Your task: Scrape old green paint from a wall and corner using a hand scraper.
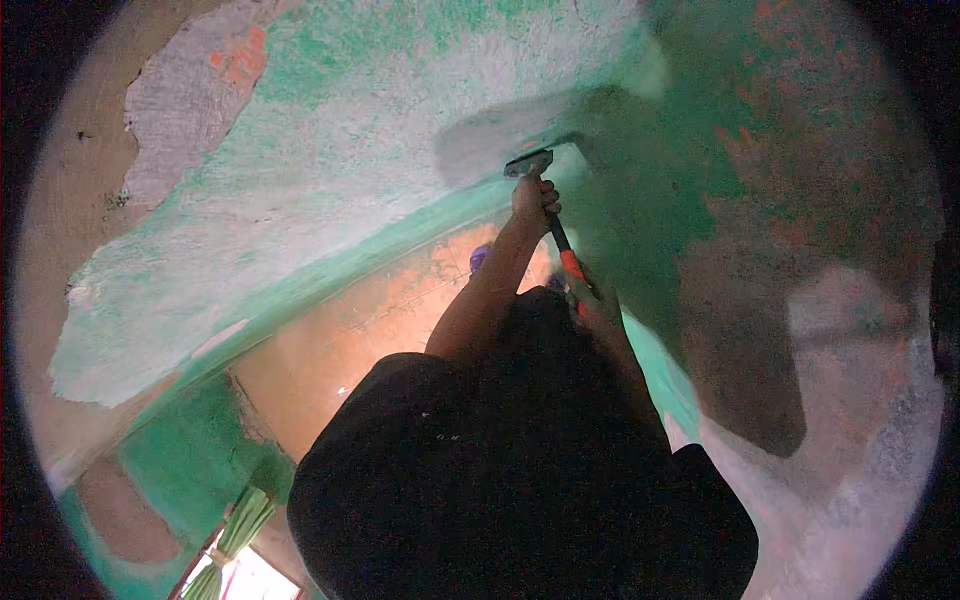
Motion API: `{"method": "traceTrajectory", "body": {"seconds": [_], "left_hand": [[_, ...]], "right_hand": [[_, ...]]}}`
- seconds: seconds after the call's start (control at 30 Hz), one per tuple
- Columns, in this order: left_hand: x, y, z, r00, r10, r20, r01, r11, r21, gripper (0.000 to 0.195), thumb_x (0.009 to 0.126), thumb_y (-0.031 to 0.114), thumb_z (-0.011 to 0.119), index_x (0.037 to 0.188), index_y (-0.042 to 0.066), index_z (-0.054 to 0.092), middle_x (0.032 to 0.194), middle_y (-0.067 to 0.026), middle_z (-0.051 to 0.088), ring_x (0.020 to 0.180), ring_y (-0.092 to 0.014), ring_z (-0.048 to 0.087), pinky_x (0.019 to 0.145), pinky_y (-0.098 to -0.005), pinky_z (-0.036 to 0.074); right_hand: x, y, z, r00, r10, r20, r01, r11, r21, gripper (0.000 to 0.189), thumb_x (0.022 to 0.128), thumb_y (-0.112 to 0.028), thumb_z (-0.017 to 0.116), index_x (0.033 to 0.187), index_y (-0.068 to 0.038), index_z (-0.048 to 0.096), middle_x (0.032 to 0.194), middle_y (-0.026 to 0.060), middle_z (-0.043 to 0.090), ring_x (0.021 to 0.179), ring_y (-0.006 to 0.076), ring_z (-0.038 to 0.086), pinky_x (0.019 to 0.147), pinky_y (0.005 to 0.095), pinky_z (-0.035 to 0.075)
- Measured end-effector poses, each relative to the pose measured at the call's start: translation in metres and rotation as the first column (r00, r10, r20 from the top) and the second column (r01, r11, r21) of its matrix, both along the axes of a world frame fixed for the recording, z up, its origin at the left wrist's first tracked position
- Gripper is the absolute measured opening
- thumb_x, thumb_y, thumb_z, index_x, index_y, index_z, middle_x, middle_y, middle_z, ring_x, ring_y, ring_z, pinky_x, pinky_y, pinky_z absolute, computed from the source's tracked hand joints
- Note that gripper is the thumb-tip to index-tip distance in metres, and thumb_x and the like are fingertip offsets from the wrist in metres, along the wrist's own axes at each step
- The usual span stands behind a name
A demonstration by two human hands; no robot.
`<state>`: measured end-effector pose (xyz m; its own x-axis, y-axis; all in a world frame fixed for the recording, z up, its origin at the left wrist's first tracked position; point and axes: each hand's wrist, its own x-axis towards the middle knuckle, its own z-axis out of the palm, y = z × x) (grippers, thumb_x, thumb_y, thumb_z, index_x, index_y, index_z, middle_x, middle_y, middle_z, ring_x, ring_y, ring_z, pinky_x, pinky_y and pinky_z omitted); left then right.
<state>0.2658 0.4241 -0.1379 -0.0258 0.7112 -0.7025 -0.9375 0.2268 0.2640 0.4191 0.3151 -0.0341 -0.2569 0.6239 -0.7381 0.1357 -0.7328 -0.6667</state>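
A long-handled scraper (561, 238), with a dark handle and orange-red grip sections, is held in both of my hands. High on the handle, just below the wide dark head, my left hand (531, 202) has its fingers wrapped around it. My right hand (598, 301) grips the lower end, close to my body and partly in shadow. The scraper's head is up at the wall (360, 127), near the corner; whether its edge touches the surface I cannot tell. Worn green paint and pale scraped patches cover that wall.
To the right, a second wall (697, 187) with patchy green paint lies in shadow. Below is an orange-brown tiled floor (315, 367). Something purple (480, 259), perhaps footwear, shows beside my left forearm. A tied green curtain (244, 517) hangs at a bright opening, lower left.
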Motion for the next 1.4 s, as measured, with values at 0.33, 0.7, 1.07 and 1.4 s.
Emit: {"method": "traceTrajectory", "body": {"seconds": [0.33,0.7,1.07,1.4], "left_hand": [[0.0,-0.001,0.014,0.999,-0.001,0.038,0.001,1.0,0.014,0.021,0.087,0.035,0.046,0.079,0.018,0.038,0.052,0.0057,0.027,0.039,-0.008,0.025,0.036,-0.0238,0.02],[-0.003,0.004,0.016,0.999,-0.039,-0.012,0.04,0.996,0.084,0.013,0.087,0.027,0.044,0.085,0.014,0.044,0.054,0.0053,0.027,0.041,-0.008,0.025,0.038,-0.0237,0.022],[-0.01,0.013,0.014,0.995,-0.068,0.076,0.058,0.989,0.135,0.015,0.083,0.024,0.052,0.083,0.009,0.047,0.054,0.004,0.033,0.044,-0.009,0.033,0.038,-0.0227,0.028],[0.001,0.012,0.016,0.998,-0.068,-0.018,0.07,0.992,0.102,0.02,0.082,0.028,0.052,0.087,0.009,0.05,0.055,0.0021,0.035,0.044,-0.011,0.035,0.038,-0.0251,0.03]], "right_hand": [[0.01,-0.007,0.012,0.992,0.112,0.056,-0.12,0.977,0.174,0.022,0.087,-0.029,0.052,0.088,-0.007,0.054,0.061,-0.0028,0.045,0.053,0.006,0.043,0.047,0.0226,0.032],[-0.007,0.004,0.045,0.997,0.069,-0.022,-0.067,0.994,0.088,0.023,0.089,-0.03,0.049,0.088,-0.008,0.052,0.058,-0.0033,0.044,0.044,0.0053,0.039,0.041,0.0222,0.031],[-0.023,0.011,0.071,0.987,0.057,0.15,-0.07,0.994,0.084,0.022,0.088,-0.029,0.05,0.084,-0.007,0.051,0.06,-0.0003,0.046,0.044,0.0084,0.043,0.038,0.0235,0.032],[-0.012,0.008,0.061,0.964,0.144,0.222,-0.167,0.982,0.09,0.018,0.086,-0.026,0.053,0.086,-0.008,0.053,0.06,0.0001,0.047,0.045,0.0109,0.044,0.039,0.0263,0.034]]}}
